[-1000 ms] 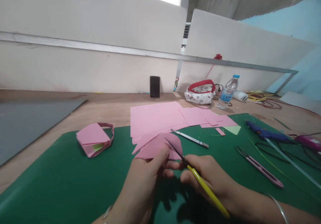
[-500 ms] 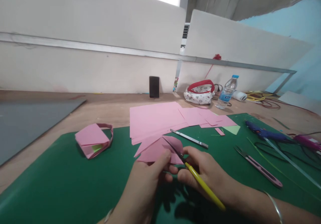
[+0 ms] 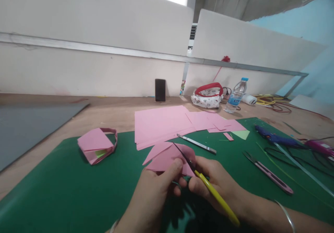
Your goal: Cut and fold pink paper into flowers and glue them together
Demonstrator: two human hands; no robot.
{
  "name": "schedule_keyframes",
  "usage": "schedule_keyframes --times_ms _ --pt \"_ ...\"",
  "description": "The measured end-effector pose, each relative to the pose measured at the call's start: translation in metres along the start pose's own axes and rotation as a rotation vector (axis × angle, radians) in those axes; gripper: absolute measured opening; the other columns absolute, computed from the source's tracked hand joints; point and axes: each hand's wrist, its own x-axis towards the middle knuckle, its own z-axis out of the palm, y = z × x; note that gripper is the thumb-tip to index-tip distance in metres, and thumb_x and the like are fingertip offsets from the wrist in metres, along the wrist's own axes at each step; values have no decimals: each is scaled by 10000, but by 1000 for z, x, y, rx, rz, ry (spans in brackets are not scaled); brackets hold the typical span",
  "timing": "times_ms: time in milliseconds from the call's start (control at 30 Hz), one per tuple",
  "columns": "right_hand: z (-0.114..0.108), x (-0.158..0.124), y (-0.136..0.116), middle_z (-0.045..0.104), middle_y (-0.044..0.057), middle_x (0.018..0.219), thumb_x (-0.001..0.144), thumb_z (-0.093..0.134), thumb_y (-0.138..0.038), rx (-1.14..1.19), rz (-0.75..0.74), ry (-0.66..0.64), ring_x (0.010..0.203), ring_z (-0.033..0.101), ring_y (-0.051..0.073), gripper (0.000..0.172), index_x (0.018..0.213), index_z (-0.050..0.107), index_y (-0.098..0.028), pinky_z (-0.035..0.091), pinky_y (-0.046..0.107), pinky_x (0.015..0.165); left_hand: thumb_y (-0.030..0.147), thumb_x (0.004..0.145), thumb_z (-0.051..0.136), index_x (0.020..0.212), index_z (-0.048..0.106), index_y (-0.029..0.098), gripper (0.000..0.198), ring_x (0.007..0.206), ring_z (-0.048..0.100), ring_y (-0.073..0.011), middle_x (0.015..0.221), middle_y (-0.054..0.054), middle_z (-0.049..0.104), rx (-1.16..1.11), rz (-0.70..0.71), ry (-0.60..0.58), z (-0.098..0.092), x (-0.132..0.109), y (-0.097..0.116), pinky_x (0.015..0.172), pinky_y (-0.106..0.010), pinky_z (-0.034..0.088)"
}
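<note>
From my remote post I see the brownish surface (image 3: 114,109), and on it the big green mat (image 3: 52,187). The grey board (image 3: 33,125) lies at far L. The pink sheets (image 3: 161,125) overlap at the rear edge of the mat, approx. in the centre.

My left hand (image 3: 158,186) is pinched closed, thumb on top, fingers under, and it has hold of the pink cut piece (image 3: 161,160). This piece is above the mat, just in front of the sheets, w/ a rounded upper edge and a pointed flap at its L end. My right hand (image 3: 217,177) is curled closed around the yellow-handled scissors (image 3: 217,196). The dark blade lies across the piece, tip near its upper edge; how far apart the blades are, I cannot tell.

On the L part of the mat rests the folded pink item (image 3: 96,142) w/ a strip loop. Behind, on the surface, are the white-and-red pouch (image 3: 206,101), the bottle (image 3: 236,95) w/ blue cap, and the upright phone (image 3: 160,90). The slim silver tool (image 3: 197,143) lies btw. the sheets and my right hand. Smallest is the pink scrap (image 3: 228,136), near the tool's R end.
</note>
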Motion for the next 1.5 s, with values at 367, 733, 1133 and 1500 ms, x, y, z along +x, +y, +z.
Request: schedule_keyframes --times_ms 367,733,1133,1500 --pt "-1 -4 5 635 42 818 818 544 -557 -138 55 80 723 557 154 432 886 600 -134 412 243 610 299 752 611 564 604 153 238 454 438 -87 475 24 534 -27 -34 5 -3 0 -3 457 -196 356" --pt "4 -4 4 608 81 983 669 774 -413 351 80 30 853 631 215 689 1168 351 -196 483 372 788 342 688 656 616 613 165 196 417 378 -82 438 40 487 -5 -92 -93 -5 6 -2 400 -190 260" --pt "6 -2 4 639 61 867 773 668 -451 306 20 26 752 646 182 535 1147 420 -160 495 337 739 349 661 645 517 586 153 250 428 381 -73 442 19 487 37 -144 -48 -1 -2 5 408 -183 270" --pt "5 -4 7 640 69 891 737 683 -495 221 61 95 777 632 188 595 1166 451 -155 496 319 709 361 644 628 474 569 162 268 421 371 -81 428 20 478 47 -125 -47 0 0 3 404 -193 259"
